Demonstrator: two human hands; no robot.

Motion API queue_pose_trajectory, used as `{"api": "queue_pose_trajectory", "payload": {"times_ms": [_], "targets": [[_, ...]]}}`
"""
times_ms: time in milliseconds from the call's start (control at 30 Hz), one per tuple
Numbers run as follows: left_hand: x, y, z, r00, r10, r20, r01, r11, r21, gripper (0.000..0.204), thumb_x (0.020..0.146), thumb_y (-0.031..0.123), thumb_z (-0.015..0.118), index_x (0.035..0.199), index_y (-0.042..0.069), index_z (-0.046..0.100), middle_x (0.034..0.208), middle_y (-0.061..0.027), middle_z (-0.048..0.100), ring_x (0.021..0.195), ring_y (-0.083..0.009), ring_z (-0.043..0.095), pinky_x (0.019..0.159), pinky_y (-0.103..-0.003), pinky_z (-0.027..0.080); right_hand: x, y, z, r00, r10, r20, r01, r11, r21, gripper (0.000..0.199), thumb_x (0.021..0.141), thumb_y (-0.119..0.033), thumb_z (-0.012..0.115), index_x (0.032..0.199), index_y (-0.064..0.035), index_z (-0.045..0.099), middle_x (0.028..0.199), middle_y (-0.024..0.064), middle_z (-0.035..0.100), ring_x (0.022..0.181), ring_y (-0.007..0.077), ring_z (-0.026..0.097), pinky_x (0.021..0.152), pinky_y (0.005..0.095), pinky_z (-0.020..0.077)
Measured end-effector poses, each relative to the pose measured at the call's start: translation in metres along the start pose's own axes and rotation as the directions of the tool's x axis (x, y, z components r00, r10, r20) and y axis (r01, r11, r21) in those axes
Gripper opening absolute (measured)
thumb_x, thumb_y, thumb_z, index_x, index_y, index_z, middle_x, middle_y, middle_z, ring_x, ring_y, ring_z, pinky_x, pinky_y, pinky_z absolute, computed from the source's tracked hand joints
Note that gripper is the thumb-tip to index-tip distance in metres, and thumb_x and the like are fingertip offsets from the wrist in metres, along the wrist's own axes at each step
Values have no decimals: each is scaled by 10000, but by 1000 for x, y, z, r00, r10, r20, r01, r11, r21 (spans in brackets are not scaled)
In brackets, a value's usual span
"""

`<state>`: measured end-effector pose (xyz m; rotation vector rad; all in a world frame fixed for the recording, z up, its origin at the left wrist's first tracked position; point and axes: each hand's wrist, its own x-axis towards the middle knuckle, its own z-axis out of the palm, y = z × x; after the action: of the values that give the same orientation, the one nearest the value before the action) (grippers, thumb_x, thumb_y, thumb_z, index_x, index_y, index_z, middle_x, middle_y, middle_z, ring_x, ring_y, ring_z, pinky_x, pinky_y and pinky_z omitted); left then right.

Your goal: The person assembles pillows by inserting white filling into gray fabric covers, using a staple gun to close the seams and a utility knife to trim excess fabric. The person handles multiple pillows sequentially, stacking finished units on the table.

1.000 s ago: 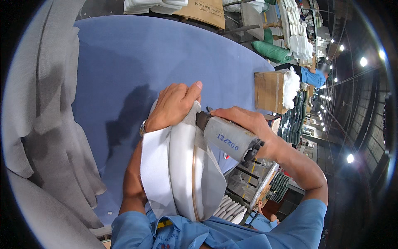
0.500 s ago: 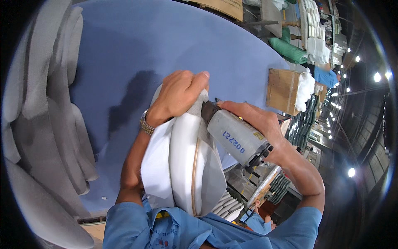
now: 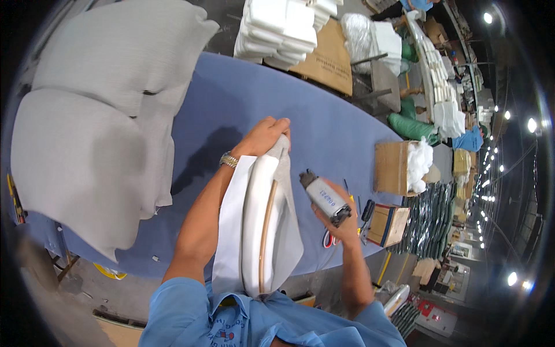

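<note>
A padded piece with white foam (image 3: 254, 231) and a thin wooden strip (image 3: 267, 231) along its edge stands on end against my body. Grey fabric (image 3: 291, 231) hangs over its right side, and a white sheet (image 3: 230, 248) lies along the left. My left hand (image 3: 263, 137), with a watch on the wrist, is closed on the grey fabric at the far end. To the right, my right hand (image 3: 341, 225) grips a grey staple gun (image 3: 326, 198). The tool's dark nose points up and left, apart from the padded piece.
Large grey fabric pieces (image 3: 81, 144) cover the left of the blue table (image 3: 324, 139). Red-handled scissors (image 3: 328, 239) and a small wooden box (image 3: 393, 225) lie at the right. Beyond are a cardboard box (image 3: 390, 168), stacked white foam pieces (image 3: 277, 29) and a person (image 3: 468, 140).
My right hand has drawn the staple gun away from the fabric, to the right and down. My left hand still holds the far end. The view has shifted, showing more of the table.
</note>
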<state>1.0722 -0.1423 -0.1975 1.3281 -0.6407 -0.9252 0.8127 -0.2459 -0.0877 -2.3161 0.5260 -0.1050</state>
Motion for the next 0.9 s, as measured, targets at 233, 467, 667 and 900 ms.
{"api": "queue_pose_trajectory", "payload": {"times_ms": [233, 467, 667, 900], "targets": [[-62, 152, 4, 944, 313, 99, -327, 928, 179, 625, 1047, 382, 453, 659, -25, 726, 593, -102, 656, 561, -191, 588, 620, -323, 474, -140, 118, 108, 902, 340, -267, -362, 931, -36, 677, 790, -187, 840, 1399, -38, 583, 1283, 214, 631, 1167, 373, 626, 1034, 445, 495], [-91, 160, 46, 915, 402, -19, -321, 757, 568, 622, 1048, 448, 424, 708, 58, 770, 629, -159, 660, 629, -333, 646, 659, -412, 500, -112, -83, 21, 886, -115, -450, 224, 955, 196, 698, 813, -102, 760, 1465, -46, 516, 1427, 195, 578, 1285, 348, 598, 1051, 430, 497], [-135, 182, 83, 871, 488, -52, -361, 709, 605, 636, 1091, 364, 424, 702, -17, 753, 581, -71, 639, 572, -161, 568, 616, -310, 453, -91, -107, 21, 793, -166, -586, 356, 907, 225, 390, 859, -47, 684, 1248, -31, 668, 1195, 165, 709, 1091, 278, 711, 942, 345, 542], [-261, 225, 100, 561, 690, -457, -243, 666, 706, 632, 1105, 334, 439, 703, -31, 763, 553, -52, 621, 560, -125, 526, 607, -292, 428, -81, -151, -1, 834, -334, -439, 521, 738, 428, 163, 891, -133, 718, 1025, -46, 751, 851, 133, 740, 691, 253, 664, 658, 341, 511]]}}
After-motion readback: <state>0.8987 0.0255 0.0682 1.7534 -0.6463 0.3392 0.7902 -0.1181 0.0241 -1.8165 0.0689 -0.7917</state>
